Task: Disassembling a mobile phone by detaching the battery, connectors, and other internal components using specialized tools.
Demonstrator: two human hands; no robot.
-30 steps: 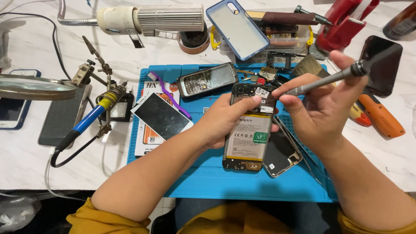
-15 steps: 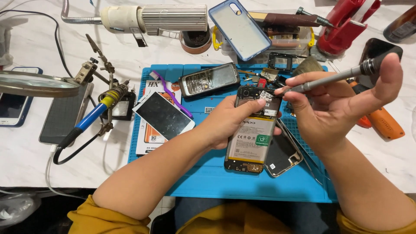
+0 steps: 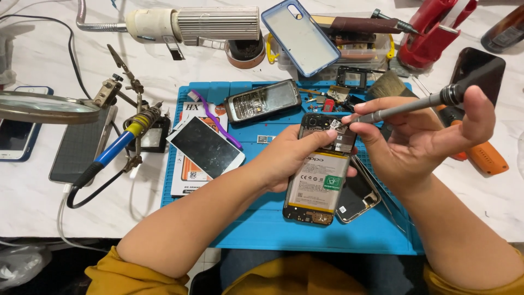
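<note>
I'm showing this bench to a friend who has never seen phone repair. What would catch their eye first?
Most likely the opened phone at the centre of the blue mat, back cover off and battery showing. The left hand steadies it, while the right hand holds a grey screwdriver with its tip at the phone's upper end. To the left, a blue-handled soldering iron rests in a clip stand.

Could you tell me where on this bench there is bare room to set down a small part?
The near strip of the blue mat, below the opened phone, is bare. So is the white table near the front left edge, below the soldering iron. The mat's far edge, around the old keypad phone, is crowded with small parts.
</note>
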